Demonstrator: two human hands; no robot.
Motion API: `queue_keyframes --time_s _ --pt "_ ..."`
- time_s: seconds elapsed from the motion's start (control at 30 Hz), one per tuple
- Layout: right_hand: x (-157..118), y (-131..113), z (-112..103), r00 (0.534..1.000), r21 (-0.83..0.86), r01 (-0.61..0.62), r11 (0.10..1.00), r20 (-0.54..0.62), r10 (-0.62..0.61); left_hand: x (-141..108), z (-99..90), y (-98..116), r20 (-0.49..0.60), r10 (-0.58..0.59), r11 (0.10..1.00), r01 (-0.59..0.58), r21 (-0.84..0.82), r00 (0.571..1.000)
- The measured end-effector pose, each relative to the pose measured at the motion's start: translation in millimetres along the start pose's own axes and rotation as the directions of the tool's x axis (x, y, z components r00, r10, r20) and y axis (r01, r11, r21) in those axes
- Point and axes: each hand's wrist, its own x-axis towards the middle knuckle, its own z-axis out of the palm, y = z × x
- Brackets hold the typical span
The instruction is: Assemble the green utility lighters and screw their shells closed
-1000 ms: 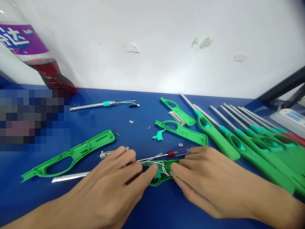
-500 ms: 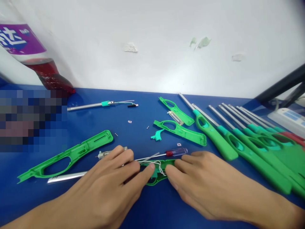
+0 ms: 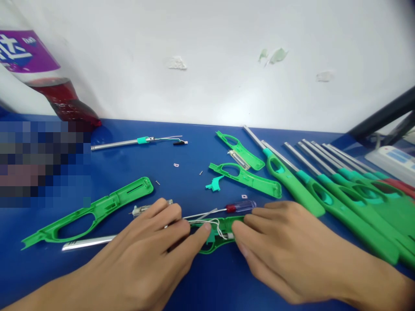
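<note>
My left hand [image 3: 145, 255] is closed on the left part of a green half shell [image 3: 223, 224] near the front of the table, thumb beside a teal trigger. White wires [image 3: 218, 222] run across the shell's inside to a small pale part at my right fingers. My right hand [image 3: 285, 246] has its fingers pressed together on the shell's right end. A metal tube [image 3: 87, 242] sticks out left from under my left hand. Just behind the shell lies a screwdriver [image 3: 240, 206] with a red and purple handle. A clear-and-metal part [image 3: 139, 210] sits by my left knuckles.
Another green half shell [image 3: 106, 203] lies left, a tube with wires [image 3: 123, 144] behind it. Two more half shells [image 3: 249, 179], a teal trigger [image 3: 214, 184] and small screws lie mid-table. Several assembled green lighters [image 3: 295, 185] lie right. A bottle [image 3: 65, 99] stands back left.
My right hand has shifted slightly right along the shell, so the pale part at the wire ends now shows. My left hand has stayed nearly still.
</note>
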Motion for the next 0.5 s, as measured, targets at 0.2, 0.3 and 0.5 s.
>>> queue_keyframes --time_s 0.2,0.3,0.5 --pt "1.9 2.2 -2.5 0.999 0.082 0.005 0.997 0.033 -0.008 0.7 -0.9 -0.3 0.008 -0.007 1.0 0.007 -0.022 1.0" --pt "2.2 1.9 -2.1 0.999 0.111 0.007 0.994 0.052 -0.013 1.0 -1.0 -0.8 0.018 0.0 1.0 0.0 -0.026 1.0" --pt "-0.1 5.0 -5.4 1.0 0.155 -0.031 0.987 0.004 0.031 -1.5 0.6 -1.5 0.032 0.002 0.999 -0.001 -0.036 0.999"
